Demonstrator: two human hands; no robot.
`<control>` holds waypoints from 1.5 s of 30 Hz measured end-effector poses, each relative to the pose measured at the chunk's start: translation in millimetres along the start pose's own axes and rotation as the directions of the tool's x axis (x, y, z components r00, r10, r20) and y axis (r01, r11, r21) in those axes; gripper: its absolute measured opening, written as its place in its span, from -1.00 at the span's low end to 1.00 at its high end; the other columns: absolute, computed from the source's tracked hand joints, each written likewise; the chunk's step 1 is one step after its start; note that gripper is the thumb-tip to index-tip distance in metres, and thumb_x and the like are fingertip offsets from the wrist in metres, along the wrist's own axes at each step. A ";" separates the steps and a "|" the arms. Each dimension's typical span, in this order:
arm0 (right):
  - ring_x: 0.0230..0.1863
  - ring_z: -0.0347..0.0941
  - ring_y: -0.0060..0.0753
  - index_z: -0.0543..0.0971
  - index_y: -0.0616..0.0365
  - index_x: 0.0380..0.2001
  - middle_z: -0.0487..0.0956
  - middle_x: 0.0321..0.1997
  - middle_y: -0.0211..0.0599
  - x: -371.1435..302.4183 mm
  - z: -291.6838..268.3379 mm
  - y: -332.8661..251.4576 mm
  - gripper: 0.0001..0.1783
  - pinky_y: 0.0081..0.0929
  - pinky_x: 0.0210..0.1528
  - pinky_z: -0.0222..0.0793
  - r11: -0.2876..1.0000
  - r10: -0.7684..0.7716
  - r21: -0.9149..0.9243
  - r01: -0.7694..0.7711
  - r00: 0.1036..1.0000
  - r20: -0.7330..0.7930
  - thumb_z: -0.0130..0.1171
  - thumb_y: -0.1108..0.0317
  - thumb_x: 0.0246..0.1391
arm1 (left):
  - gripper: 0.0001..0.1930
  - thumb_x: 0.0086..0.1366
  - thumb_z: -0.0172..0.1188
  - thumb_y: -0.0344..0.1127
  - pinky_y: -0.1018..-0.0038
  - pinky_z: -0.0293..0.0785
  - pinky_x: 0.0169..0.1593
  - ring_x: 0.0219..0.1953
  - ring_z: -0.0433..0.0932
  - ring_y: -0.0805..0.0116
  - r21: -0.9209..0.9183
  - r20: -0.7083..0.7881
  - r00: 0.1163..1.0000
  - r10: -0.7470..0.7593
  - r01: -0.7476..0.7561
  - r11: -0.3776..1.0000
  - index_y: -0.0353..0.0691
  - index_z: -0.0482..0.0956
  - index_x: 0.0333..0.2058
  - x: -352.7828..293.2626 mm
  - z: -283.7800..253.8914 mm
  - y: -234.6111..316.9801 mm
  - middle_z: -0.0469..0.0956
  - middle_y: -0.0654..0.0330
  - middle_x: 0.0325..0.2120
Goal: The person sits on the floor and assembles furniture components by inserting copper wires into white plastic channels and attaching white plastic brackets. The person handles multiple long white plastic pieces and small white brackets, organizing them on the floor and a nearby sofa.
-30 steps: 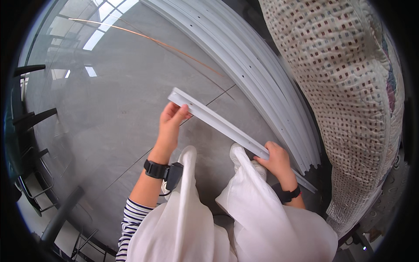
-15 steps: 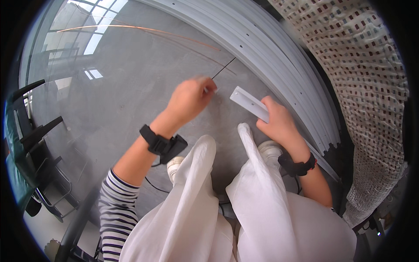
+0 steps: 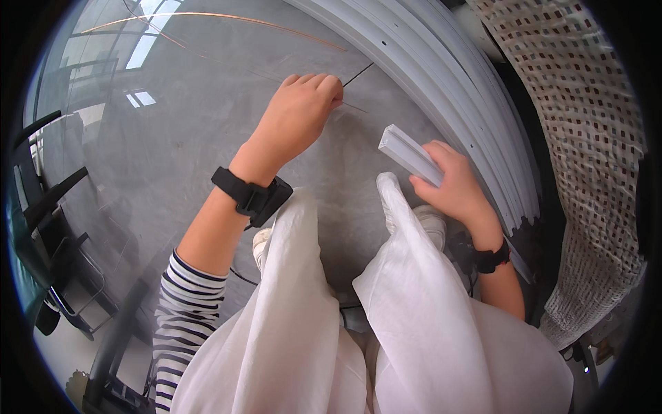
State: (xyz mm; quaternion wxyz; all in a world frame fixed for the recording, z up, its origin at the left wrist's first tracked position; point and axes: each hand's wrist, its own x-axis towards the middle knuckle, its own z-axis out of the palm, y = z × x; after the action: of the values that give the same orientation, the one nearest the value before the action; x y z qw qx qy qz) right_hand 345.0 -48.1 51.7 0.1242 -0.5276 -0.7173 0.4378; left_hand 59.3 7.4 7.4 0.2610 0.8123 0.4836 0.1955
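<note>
My right hand (image 3: 455, 186) is wrapped round a white plastic channel strip (image 3: 408, 153), with the thumb on its near side and the fingers over its far side. The strip's open end points forward and left, and a groove runs along it. Whether the strip continues behind the hand is hidden. My left hand (image 3: 300, 114) is raised over the grey floor, back of the hand up, fingers curled together near the thumb. Anything between those fingertips is hidden. A gap separates this hand from the strip's end.
Long white strips (image 3: 441, 90) with small holes lie side by side, curving along the right. A patterned cloth (image 3: 565, 103) hangs beyond them. A thin copper-coloured rod (image 3: 227, 17) lies on the glossy floor (image 3: 186, 152) ahead. Black chair parts (image 3: 55, 200) stand at the left.
My left hand has moved forward, its back now turned up. The strip in my right hand has turned, so its groove shows more. The whole view has shifted slightly.
</note>
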 end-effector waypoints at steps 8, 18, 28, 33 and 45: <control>-0.35 0.55 0.14 0.54 0.20 -0.19 0.60 -0.40 0.01 1.4 10.2 -15.3 -0.65 -0.24 -0.31 0.46 0.996 0.085 0.029 -0.086 0.996 0.030 0.25 0.39 -0.14 | -0.91 0.21 0.26 -0.52 0.34 0.41 -0.26 -0.42 0.51 0.19 -0.151 -0.055 0.998 -0.013 0.004 0.988 -0.22 0.54 -0.33 -25.1 -37.0 34.3 0.54 0.21 -0.48; -0.38 0.56 0.06 0.55 0.21 -0.20 0.60 -0.41 -0.02 2.0 2.4 -27.5 -0.68 -0.28 -0.29 0.45 0.981 0.086 0.162 -0.111 0.985 0.151 0.22 0.39 -0.11 | -0.91 0.17 0.27 -0.53 0.36 0.38 -0.26 -0.42 0.52 0.20 -0.153 -0.003 0.997 0.072 -0.071 0.986 -0.21 0.56 -0.36 -13.8 -44.0 49.4 0.58 0.23 -0.48; -0.40 0.56 -0.07 0.57 0.25 -0.19 0.61 -0.40 -0.03 6.7 0.5 -27.0 -0.66 -0.34 -0.26 0.45 0.968 0.093 0.207 -0.139 0.971 0.220 0.22 0.39 -0.11 | -0.91 0.16 0.27 -0.53 0.37 0.31 -0.28 -0.42 0.49 0.22 -0.121 0.031 0.997 0.064 -0.059 0.991 -0.22 0.54 -0.39 -15.8 -45.6 44.2 0.57 0.23 -0.48; -0.40 0.57 -0.12 0.57 0.26 -0.18 0.61 -0.41 -0.04 7.4 -0.2 -27.1 -0.64 -0.36 -0.25 0.46 0.965 0.097 0.216 -0.148 0.969 0.229 0.22 0.39 -0.12 | -0.91 0.16 0.27 -0.53 0.37 0.31 -0.27 -0.42 0.49 0.24 -0.135 0.021 0.997 0.069 -0.065 0.989 -0.21 0.55 -0.39 -16.2 -44.4 42.2 0.58 0.23 -0.48; -0.40 0.58 -0.13 0.57 0.26 -0.16 0.62 -0.40 -0.04 8.7 -2.3 -26.3 -0.63 -0.37 -0.26 0.46 0.966 0.089 0.218 -0.137 0.972 0.218 0.22 0.39 -0.11 | -0.91 0.17 0.27 -0.53 0.36 0.32 -0.27 -0.42 0.49 0.21 -0.153 0.011 0.997 0.076 -0.073 0.986 -0.21 0.55 -0.38 -14.8 -41.8 43.0 0.57 0.22 -0.48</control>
State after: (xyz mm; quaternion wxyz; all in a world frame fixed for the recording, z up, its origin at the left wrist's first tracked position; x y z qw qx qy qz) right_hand 325.8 -41.0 70.6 0.0845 -0.5014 -0.6388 0.5774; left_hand 58.1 -13.0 65.6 0.3187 0.8092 0.4342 0.2346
